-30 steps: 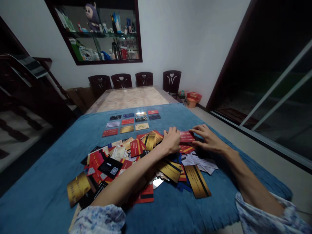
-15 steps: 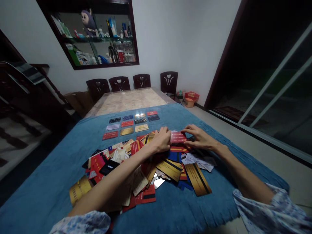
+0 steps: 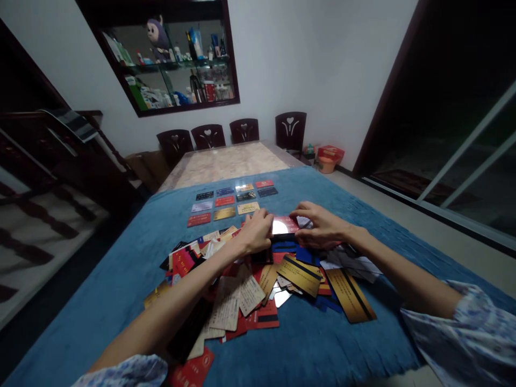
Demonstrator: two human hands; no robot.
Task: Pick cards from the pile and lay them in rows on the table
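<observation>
A red card (image 3: 285,224), glossy with a glare patch on its face, is held level just above the far end of the card heap (image 3: 250,290), about midway across the surface. The left hand (image 3: 256,234) pinches its left end and the right hand (image 3: 320,226) its right end, fingers closed on it. The heap sprawls toward the near edge under both forearms. A grid of sorted cards (image 3: 231,199) lies toward the far edge. Bare blue cloth (image 3: 121,279) flanks the heap on both sides.
</observation>
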